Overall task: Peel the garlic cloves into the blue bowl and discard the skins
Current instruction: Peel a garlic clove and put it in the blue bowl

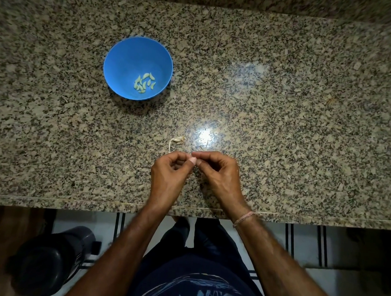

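A dark canister is standing on the floor at the near left, below the counter's edge. Above it, toward the far left of the speckled granite counter, the blue bowl is sitting upright and holding a small heap of peeled cloves, pale green-white and lying together on its near side.

Right of the bowl and nearer the person, a papery skin scrap with a thin curling stem is lying loose on the stone, well apart from the bowl and just beyond the hands.

At the near centre, the person's left hand is curling its fingers and pinching a small pinkish garlic clove at the fingertips. The right hand is meeting it from the other side, its fingers likewise curled and nipping the same clove, which is held just above the counter and mostly hidden by the fingertips. A thin band is circling the right wrist.

The clove is likely light and firm, its skin dry, thin and apt to tear into flakes. Once bared it is probably going to be slick, so a steady pinch on its sides, with the skin taken at the tip, looks the safest hold. The loose skins are looking featherlight and are likely to scatter when they are gathered for discarding.
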Demonstrator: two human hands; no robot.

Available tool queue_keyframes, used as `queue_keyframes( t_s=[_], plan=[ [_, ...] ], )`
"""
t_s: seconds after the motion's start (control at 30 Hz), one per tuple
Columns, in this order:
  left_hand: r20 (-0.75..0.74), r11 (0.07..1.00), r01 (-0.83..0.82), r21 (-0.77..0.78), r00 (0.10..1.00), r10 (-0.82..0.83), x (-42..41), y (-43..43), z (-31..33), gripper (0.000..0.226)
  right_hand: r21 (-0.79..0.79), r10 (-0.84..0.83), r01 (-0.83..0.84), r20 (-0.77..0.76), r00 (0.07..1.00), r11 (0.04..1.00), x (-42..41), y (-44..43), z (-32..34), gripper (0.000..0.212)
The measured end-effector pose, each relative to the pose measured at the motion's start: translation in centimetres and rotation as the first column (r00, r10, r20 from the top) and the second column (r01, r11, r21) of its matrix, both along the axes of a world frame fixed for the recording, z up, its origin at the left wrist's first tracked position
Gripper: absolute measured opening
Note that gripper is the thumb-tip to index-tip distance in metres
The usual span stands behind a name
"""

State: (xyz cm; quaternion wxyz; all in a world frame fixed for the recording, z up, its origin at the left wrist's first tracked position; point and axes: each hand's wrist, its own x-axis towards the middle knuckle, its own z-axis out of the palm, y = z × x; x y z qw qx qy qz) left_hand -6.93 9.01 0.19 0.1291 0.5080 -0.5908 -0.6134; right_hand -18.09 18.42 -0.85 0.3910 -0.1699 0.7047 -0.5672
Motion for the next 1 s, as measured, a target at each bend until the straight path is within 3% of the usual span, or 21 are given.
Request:
queue_keyframes(
  t_s=[0.2,0.33,0.43,0.57,0.8,0.9,1.0],
  plan=[
    [-0.093,0.924,-0.158,0.350,0.975,0.202,-0.3,-0.1,-0.5,0.015,0.010,-0.001,0.001,0.001,1.000,1.000,0.2,-0.2,0.2,0.017],
    [-0.102,0.888,-0.182,0.423,0.964,0.246,-0.2,-0.1,-0.6,0.012,0.012,0.005,-0.005,-0.022,1.000,1.000,0.3,-0.3,0.2,0.018],
    [-0.086,0.945,-0.125,0.302,0.984,0.158,-0.1,0.1,-0.5,0.011,0.034,-0.017,0.018,-0.027,0.999,0.999,0.3,-0.5,0.1,0.015],
    [0.099,0.997,0.046,-0.065,0.994,-0.039,-0.4,0.5,-0.1,0.008,0.061,-0.078,0.077,0.028,0.997,0.995,0.3,-0.6,0.1,0.010],
    [0.085,0.966,0.078,-0.248,0.995,-0.059,-0.3,0.5,0.5,0.005,0.049,-0.159,0.151,0.252,0.955,0.987,0.6,-0.7,0.6,0.012],
    [0.153,0.897,0.208,-0.389,0.975,-0.159,-0.3,0.2,0.6,0.008,0.082,-0.100,0.094,0.080,0.992,0.992,0.5,-0.7,0.5,0.014],
    [0.192,0.846,0.334,-0.415,0.941,-0.278,-0.4,-0.2,0.5,0.017,0.100,0.019,-0.004,-0.143,0.990,0.995,0.5,-0.7,0.7,0.018]
  ],
)
